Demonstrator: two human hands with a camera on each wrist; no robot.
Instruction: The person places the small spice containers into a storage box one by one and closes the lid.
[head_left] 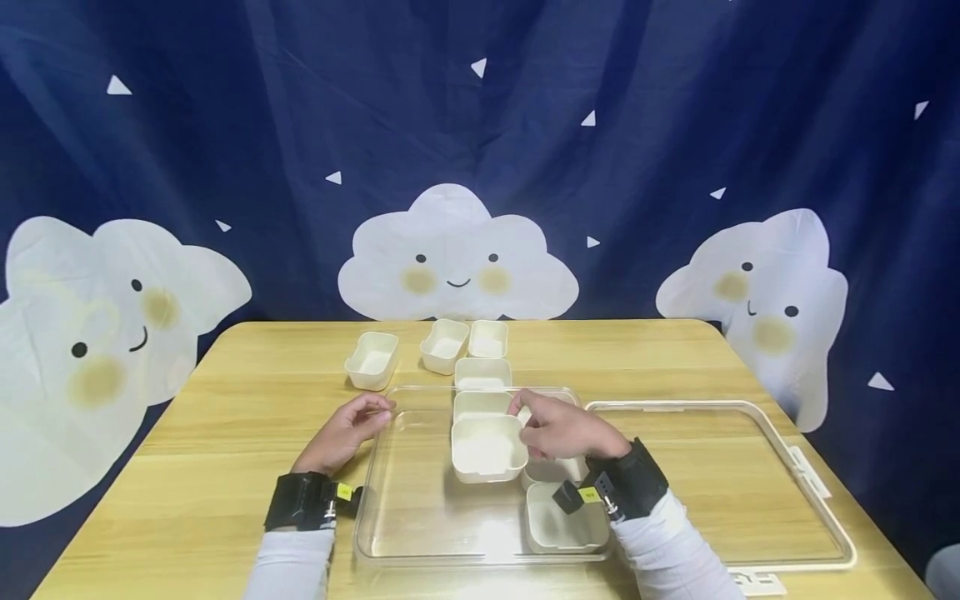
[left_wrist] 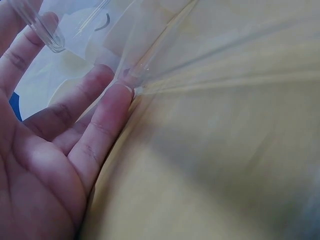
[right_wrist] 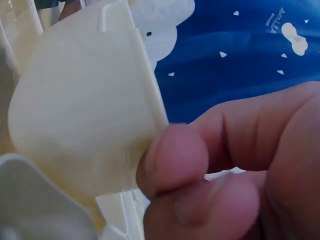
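My right hand (head_left: 566, 427) pinches the rim of a small cream plastic bin (head_left: 489, 454) between thumb and fingers. It is held over a large clear plastic box (head_left: 420, 517), its open top facing me. The right wrist view shows the side of this bin (right_wrist: 85, 100) with thumb and fingertip at its edge. My left hand (head_left: 347, 429) is at the box's back left corner. Its fairly straight fingers (left_wrist: 107, 117) touch the clear wall. Inside the box on the right, cream bins stand in a row, the front bin (head_left: 567, 525) partly behind my right wrist.
Beyond the box stand more cream bins, one at the left (head_left: 372, 360), one nearer the middle (head_left: 442, 346) and one beside it (head_left: 489, 339). A clear lid (head_left: 720, 483) with a white-edged frame and clips lies on the right. A dark blue curtain (head_left: 480, 125) hangs behind the wooden table.
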